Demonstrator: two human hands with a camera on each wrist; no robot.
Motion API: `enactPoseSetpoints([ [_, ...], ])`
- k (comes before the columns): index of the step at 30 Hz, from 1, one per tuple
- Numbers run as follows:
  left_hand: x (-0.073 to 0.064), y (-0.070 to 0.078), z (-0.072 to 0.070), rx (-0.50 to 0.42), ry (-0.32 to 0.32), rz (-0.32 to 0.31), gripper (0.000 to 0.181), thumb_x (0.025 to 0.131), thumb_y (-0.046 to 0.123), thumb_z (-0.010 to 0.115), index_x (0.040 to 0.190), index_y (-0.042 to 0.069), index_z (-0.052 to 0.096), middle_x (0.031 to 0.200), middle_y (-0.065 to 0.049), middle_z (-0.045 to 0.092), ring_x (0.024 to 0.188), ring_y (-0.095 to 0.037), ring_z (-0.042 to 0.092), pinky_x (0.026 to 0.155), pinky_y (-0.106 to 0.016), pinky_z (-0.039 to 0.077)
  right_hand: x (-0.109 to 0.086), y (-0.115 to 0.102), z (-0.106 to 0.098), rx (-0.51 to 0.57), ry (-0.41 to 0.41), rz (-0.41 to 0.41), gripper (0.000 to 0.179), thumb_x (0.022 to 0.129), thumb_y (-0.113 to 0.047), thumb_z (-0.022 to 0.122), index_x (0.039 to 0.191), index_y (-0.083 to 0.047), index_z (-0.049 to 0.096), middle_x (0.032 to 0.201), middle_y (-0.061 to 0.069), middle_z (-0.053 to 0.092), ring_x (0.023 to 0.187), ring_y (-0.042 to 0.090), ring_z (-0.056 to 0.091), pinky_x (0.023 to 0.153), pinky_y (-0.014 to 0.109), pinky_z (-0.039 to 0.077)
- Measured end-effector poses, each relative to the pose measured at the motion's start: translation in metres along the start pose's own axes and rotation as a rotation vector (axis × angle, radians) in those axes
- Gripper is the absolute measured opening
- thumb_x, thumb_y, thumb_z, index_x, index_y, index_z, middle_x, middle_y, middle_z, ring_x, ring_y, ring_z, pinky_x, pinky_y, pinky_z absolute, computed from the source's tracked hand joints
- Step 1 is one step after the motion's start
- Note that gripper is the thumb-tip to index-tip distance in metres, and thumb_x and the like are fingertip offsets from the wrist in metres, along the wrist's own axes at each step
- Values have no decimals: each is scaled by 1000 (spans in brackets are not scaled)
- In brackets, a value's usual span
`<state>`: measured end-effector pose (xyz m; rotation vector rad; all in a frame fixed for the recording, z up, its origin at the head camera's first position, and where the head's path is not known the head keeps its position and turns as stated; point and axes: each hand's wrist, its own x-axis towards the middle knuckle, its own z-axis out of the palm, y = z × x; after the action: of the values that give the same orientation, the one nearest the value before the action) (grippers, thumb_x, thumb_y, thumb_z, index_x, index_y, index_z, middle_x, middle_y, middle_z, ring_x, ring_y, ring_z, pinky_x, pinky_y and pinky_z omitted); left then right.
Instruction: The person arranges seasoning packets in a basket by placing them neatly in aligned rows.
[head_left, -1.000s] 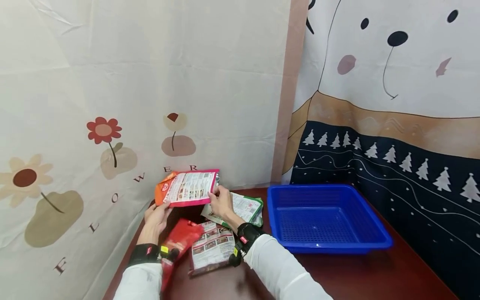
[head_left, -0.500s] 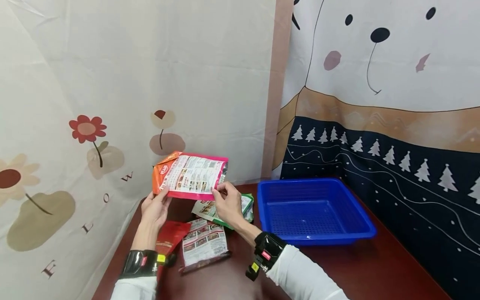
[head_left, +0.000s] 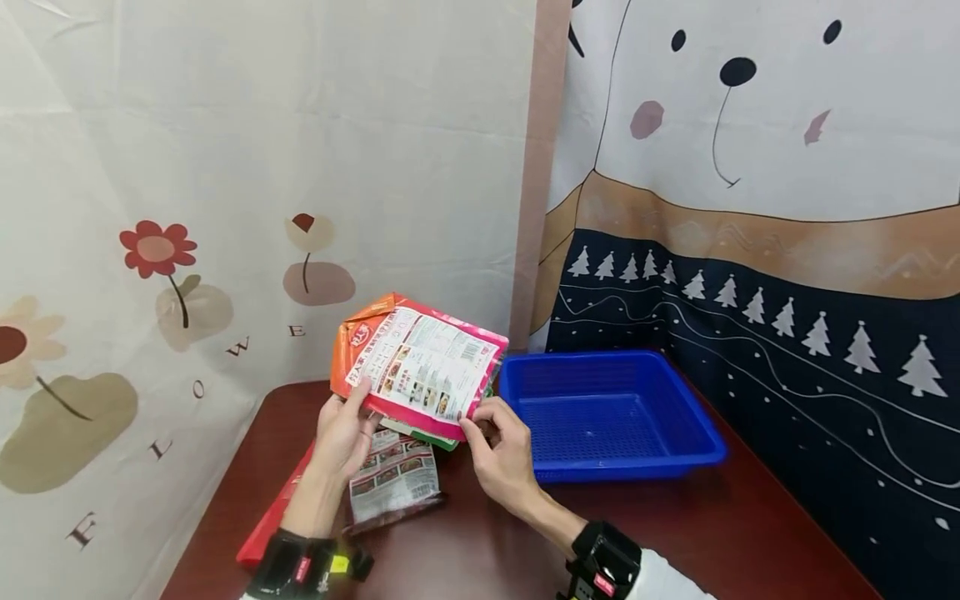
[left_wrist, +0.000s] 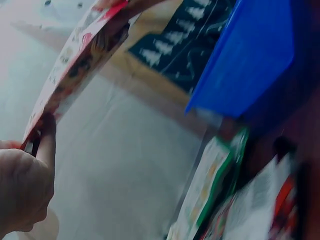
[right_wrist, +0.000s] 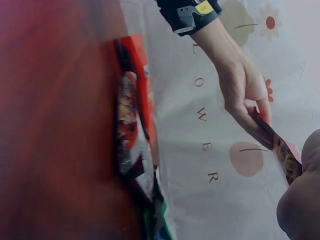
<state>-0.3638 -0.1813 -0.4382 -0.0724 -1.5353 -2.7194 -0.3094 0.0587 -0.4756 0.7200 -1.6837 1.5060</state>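
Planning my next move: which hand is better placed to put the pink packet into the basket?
Probably the right hand: it pinches the pink packet at the end nearer the basket, while the left hand grips it farther away.

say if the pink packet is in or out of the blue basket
Out: the left grip and right grip hold the pink packet up, mostly left of the blue basket in the head view.
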Motion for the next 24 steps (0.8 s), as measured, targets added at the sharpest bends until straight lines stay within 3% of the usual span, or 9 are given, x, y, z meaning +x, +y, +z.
enactPoseSetpoints([
  [7,-21,-22,31,20,-137,57,50,121,21,54,168,16,38,150,7,71,132,-10,75,106,-33,67,-22,-6,-20,-7,-7,-27,20,96,13,80,93,-3,68,97,15,70,86,25,70,76,17,62],
  [12,-26,-31,41,46,-124,71,50,120,18,55,168,16,42,152,4,71,132,-13,76,106,-34,67,-35,-5,-31,-2,-16,30,22,95,13,81,91,-6,70,95,16,72,90,26,74,86,18,65],
  [18,-31,-37,51,67,-121,82,51,118,17,60,167,15,44,152,2,72,131,-16,78,103,-38,69,-47,-6,-46,18,-56,140,13,97,6,83,92,-4,75,94,18,77,93,11,74,86,21,65],
  [22,-36,-38,57,93,-129,108,50,118,16,61,165,11,46,149,2,74,129,-16,79,102,-40,69,-55,-10,-62,38,-126,215,8,99,3,83,104,-3,81,103,18,80,98,3,75,86,23,68],
  [24,-38,-36,60,115,-135,130,48,118,15,60,164,8,48,148,2,75,129,-15,79,101,-40,69,-58,-13,-72,30,-151,206,14,99,5,82,111,-3,82,107,19,81,99,3,77,85,25,69],
])
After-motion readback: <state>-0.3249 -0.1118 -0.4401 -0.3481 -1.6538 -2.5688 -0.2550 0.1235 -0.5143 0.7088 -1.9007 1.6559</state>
